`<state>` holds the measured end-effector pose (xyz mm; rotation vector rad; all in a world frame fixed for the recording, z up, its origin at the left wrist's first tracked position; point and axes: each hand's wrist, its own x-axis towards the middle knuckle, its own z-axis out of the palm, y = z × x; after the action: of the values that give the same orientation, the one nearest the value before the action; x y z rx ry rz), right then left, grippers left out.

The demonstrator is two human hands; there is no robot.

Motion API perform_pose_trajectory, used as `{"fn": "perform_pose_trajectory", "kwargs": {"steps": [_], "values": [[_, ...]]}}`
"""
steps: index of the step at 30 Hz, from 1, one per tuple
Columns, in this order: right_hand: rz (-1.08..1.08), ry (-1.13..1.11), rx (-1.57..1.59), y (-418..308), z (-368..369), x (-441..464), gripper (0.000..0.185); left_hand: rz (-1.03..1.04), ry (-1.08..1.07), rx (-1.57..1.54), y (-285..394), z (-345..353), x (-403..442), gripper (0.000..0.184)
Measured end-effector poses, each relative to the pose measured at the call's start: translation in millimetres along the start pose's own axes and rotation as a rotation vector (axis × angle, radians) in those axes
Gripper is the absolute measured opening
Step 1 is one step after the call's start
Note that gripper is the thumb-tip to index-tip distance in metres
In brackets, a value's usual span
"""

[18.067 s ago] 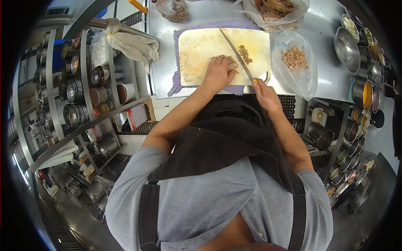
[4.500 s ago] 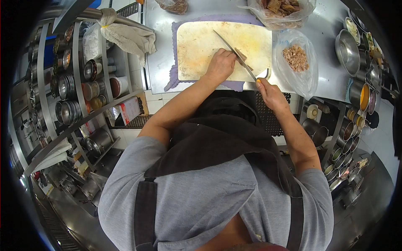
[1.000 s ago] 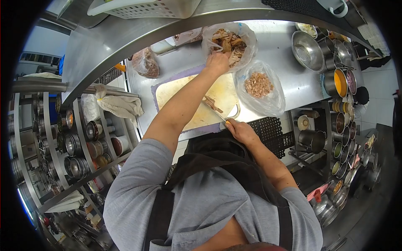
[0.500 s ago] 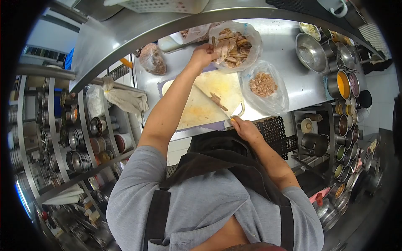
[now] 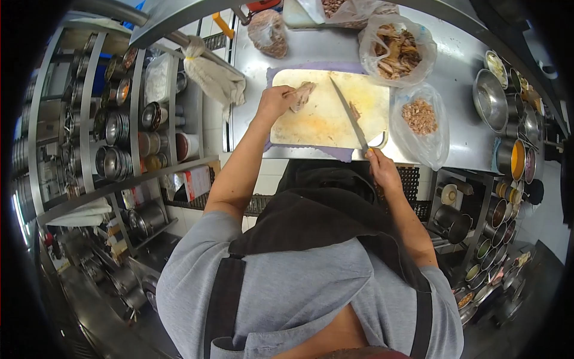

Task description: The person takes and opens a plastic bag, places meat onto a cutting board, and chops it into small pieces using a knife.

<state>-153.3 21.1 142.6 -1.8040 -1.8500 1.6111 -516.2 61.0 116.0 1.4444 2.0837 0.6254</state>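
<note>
My left hand [image 5: 276, 102] is closed on a piece of meat [image 5: 303, 96] at the left part of the cutting board [image 5: 299, 128]. In my right hand [image 5: 383, 170] is the handle of a knife [image 5: 350, 113], its long blade lying slantwise over the board with the tip pointing away from me. Right beside the blade rests a small strip of meat [image 5: 355, 111]. Behind the board on the right stands an open plastic bag of cooked meat pieces [image 5: 397, 54]. Nearer me on the right, another plastic bag holds chopped meat [image 5: 420, 116].
A purple cloth [image 5: 287, 67] lies under the board. At the back left sits a tied bag of minced-looking meat [image 5: 267, 35]. Metal bowls [image 5: 490, 100] and pots line the right side. A shelf edge runs above the table, and a towel [image 5: 209, 69] hangs at left.
My left hand has come from the large bag to the board's left side with a piece of meat. The view has shifted, so the table appears farther right and higher.
</note>
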Motion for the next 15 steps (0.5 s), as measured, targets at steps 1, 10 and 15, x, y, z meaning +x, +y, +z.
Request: {"fn": "perform_pose_trajectory", "kwargs": {"steps": [1, 10, 15], "values": [[-0.018, 0.005, -0.002, 0, 0, 0, 0.037, -0.011, 0.001, -0.001, -6, -2, -5, 0.020], [-0.016, 0.021, -0.024, -6, 1, -3, 0.037, 0.257, -0.129, 0.007, 45, 22, -27, 0.020], [0.014, 0.025, 0.023, -12, 1, -7, 0.037, 0.440, -0.431, 0.123, 60, 86, -26, 0.024]]}}
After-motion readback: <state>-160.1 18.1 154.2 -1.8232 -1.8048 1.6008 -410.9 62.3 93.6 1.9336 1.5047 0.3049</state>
